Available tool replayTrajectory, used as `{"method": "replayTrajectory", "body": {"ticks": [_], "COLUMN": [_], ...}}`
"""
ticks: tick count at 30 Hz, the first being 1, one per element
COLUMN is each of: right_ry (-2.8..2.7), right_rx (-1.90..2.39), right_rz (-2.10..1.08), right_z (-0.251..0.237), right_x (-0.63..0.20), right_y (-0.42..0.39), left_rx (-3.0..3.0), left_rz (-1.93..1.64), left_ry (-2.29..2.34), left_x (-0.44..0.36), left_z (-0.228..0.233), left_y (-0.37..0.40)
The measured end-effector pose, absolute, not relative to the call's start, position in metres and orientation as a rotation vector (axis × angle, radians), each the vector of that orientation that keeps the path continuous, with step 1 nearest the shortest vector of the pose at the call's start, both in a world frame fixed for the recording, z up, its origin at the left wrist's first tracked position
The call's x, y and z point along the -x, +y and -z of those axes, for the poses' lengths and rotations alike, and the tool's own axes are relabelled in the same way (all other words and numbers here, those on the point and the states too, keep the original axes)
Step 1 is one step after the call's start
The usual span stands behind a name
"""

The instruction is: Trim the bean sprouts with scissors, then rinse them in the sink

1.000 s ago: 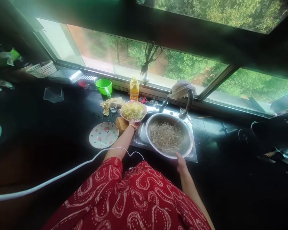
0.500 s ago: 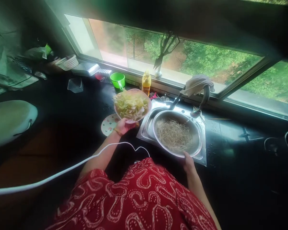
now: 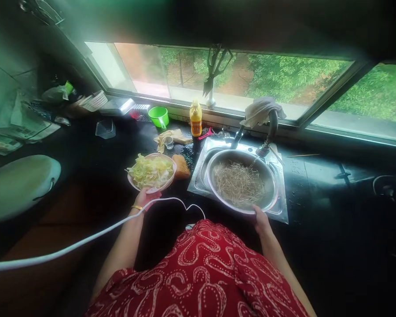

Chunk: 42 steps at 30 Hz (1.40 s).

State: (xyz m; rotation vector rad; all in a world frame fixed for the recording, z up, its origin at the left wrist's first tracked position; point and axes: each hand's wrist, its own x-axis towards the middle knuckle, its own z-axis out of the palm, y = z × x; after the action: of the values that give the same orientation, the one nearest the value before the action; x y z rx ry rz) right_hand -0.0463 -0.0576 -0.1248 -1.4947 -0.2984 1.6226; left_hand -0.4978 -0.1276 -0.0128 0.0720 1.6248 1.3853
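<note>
From the head camera, the left hand [image 3: 147, 197] grasps the near rim of a pale bowl of shredded cabbage [image 3: 151, 171], its fingers curled under the edge, holding the bowl above the dark bench [image 3: 86, 154] just left of the sink [image 3: 280, 211]. The right hand [image 3: 259, 219] grips the near rim of a large steel basin [image 3: 270, 176] that sits inside the sink and holds a tangle of thin bean sprouts [image 3: 238, 183]; the fingers clasp the rim. A thin stream of water falls into the basin from the curved tap [image 3: 271, 132], which has a grey cloth [image 3: 259, 110] draped over its top. Just right of the cabbage bowl, between it and the sink, lies a brown sponge-like block [image 3: 181, 166]. Behind it, towards the window, are a crumpled yellowish rag [image 3: 176, 137] with a small clear cup [image 3: 168, 141] on it, an orange bottle [image 3: 195, 118], and a green scoop [image 3: 159, 116]. Further left along the sill stand a white basket [image 3: 94, 100] and a clear plastic tub [image 3: 105, 128]. A large pale lid-like object [image 3: 18, 185] lies at the far left. A white cable [image 3: 86, 240] runs from the left edge across the left forearm, passing just under the hand. Scissors [image 3: 214, 66] hang in the window above the bottle.
</note>
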Motion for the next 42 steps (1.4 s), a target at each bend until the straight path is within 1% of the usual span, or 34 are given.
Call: {"method": "replayTrajectory", "body": {"ticks": [6, 9, 11, 12, 14, 16, 19, 22, 25, 27, 29, 31, 33, 35, 37, 39, 41, 42], "right_ry": [-0.277, -0.240, -0.210, -0.192, -0.161, -0.148, -0.138, -0.068, 0.007, 0.041, 0.051, 0.045, 0.035, 0.031, 0.031, 0.043, 0.051, 0.052], "right_rx": [1.478, 1.461, 1.444, 1.437, 1.431, 1.431, 1.429, 1.433, 1.432, 1.432, 1.429, 1.424, 1.435, 1.463, 1.477, 1.470, 1.460, 1.458], "right_rz": [-1.637, -1.625, -1.616, -1.610, -1.593, -1.569, -1.549, -1.526, -1.496, -1.483, -1.481, -1.464, -1.432, -1.406, -1.411, -1.421, -1.453, -1.467], "right_z": [0.127, 0.126, 0.127, 0.129, 0.133, 0.136, 0.136, 0.132, 0.131, 0.134, 0.139, 0.143, 0.144, 0.143, 0.142, 0.142, 0.143, 0.144], "right_x": [0.047, 0.048, 0.048, 0.047, 0.047, 0.046, 0.048, 0.049, 0.048, 0.046, 0.044, 0.043, 0.043, 0.042, 0.041, 0.040, 0.038, 0.038], "right_y": [-0.060, -0.061, -0.062, -0.063, -0.063, -0.063, -0.062, -0.061, -0.064, -0.069, -0.073, -0.076, -0.077, -0.076, -0.075, -0.075, -0.075, -0.075], "left_rx": [-0.065, -0.207, -0.575, -0.869, -1.396, -1.574, -1.322, -1.000, -1.023, -1.089, -1.110, -1.154, -1.240, -1.345, -1.453, -1.498, -1.413, -1.297], "left_rz": [-1.359, -1.192, -1.047, -0.997, -0.973, -0.890, -0.819, -0.780, -0.912, -1.043, -1.097, -1.076, -1.021, -0.987, -1.045, -1.140, -1.134, -1.029], "left_ry": [1.749, 1.805, 1.976, 2.045, 2.126, 2.265, 2.501, 2.596, 2.588, 2.535, 2.458, 2.338, 2.159, 1.948, 1.707, 1.796, 2.180, 2.402], "left_x": [0.503, 0.479, 0.449, 0.434, 0.406, 0.389, 0.389, 0.409, 0.436, 0.450, 0.451, 0.431, 0.391, 0.346, 0.321, 0.329, 0.365, 0.387], "left_z": [0.018, 0.035, 0.048, 0.053, 0.057, 0.056, 0.057, 0.068, 0.078, 0.076, 0.072, 0.073, 0.082, 0.091, 0.094, 0.086, 0.070, 0.062], "left_y": [-0.149, -0.162, -0.152, -0.138, -0.095, -0.039, 0.040, 0.084, 0.106, 0.125, 0.149, 0.170, 0.180, 0.177, 0.167, 0.158, 0.155, 0.157]}}
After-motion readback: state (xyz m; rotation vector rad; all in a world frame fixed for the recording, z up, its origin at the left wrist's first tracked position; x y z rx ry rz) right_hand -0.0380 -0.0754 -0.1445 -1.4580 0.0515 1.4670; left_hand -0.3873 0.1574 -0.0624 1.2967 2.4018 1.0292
